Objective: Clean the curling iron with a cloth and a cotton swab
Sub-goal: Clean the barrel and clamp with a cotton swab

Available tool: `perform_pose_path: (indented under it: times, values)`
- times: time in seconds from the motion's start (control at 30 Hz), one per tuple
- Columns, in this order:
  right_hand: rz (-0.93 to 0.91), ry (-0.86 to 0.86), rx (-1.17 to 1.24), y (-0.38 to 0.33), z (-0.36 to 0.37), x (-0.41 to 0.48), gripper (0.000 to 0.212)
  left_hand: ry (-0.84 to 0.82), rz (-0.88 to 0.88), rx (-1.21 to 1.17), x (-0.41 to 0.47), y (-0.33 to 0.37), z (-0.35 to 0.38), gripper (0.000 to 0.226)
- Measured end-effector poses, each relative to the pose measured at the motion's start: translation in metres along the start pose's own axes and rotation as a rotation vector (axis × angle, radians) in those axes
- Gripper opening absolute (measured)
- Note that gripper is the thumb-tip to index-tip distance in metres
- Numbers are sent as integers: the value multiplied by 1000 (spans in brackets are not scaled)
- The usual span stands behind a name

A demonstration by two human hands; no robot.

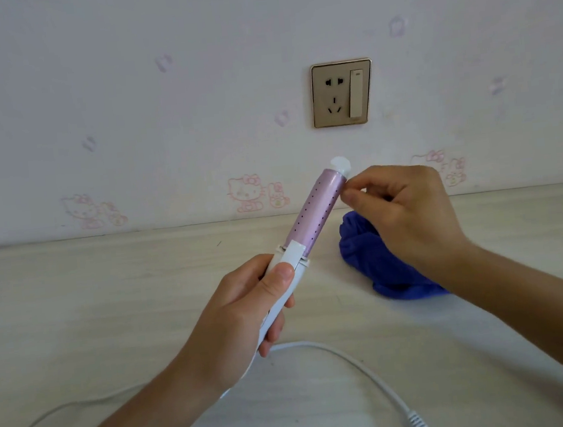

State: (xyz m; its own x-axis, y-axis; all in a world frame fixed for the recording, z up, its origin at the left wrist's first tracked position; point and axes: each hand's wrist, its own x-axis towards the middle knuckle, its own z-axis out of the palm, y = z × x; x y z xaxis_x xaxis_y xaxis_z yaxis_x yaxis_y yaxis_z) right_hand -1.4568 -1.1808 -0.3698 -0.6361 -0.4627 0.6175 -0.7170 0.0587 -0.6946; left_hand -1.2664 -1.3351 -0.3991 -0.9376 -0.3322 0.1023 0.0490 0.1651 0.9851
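Note:
My left hand (248,316) grips the white handle of the curling iron (314,210) and holds it tilted up to the right above the table. Its barrel is pink-purple with small dark dots and ends in a white tip. My right hand (407,215) is pinched at the upper right side of the barrel, just under the tip. Thumb and forefinger press on something thin and pale, seemingly a cotton swab, mostly hidden by the fingers. A crumpled blue cloth (374,259) lies on the table under my right wrist, partly covered by it.
The iron's white cord (352,358) loops across the pale wooden table (109,298) toward the near right edge and off to the left. A wall socket with a switch (342,93) sits above the table's back edge.

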Motion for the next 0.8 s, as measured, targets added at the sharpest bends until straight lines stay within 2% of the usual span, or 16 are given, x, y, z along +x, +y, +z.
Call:
perform_pose_path:
  times: [0.07,0.13,0.23,0.33,0.5,0.57,0.7,0.8]
  values:
    - [-81,-46,-35,-5,5,-7,13,8,9,-10,1,1,0,43]
    - [-200,-162,-53,-12,18,-25,14,19,20,-29,1,2,-1,47]
    - [-239,-313,-36,-12,26,-37,18,20,14,-25,-2,4,-3,47]
    - [-191,-255,-31,-9,18,-26,14,17,16,-23,0,5,-3,46]
    - [-24,-20,8,-3,-3,2,15,-1,7,-16,0,6,1,45]
    - [-32,-14,-4,-4,-6,5,15,-2,5,-18,-1,5,2,44]
    - [-209,-237,-55,-18,18,-27,15,25,35,-26,1,6,-1,52]
    - [-242,-360,-55,-14,21,-32,16,18,26,-20,-2,7,-3,50]
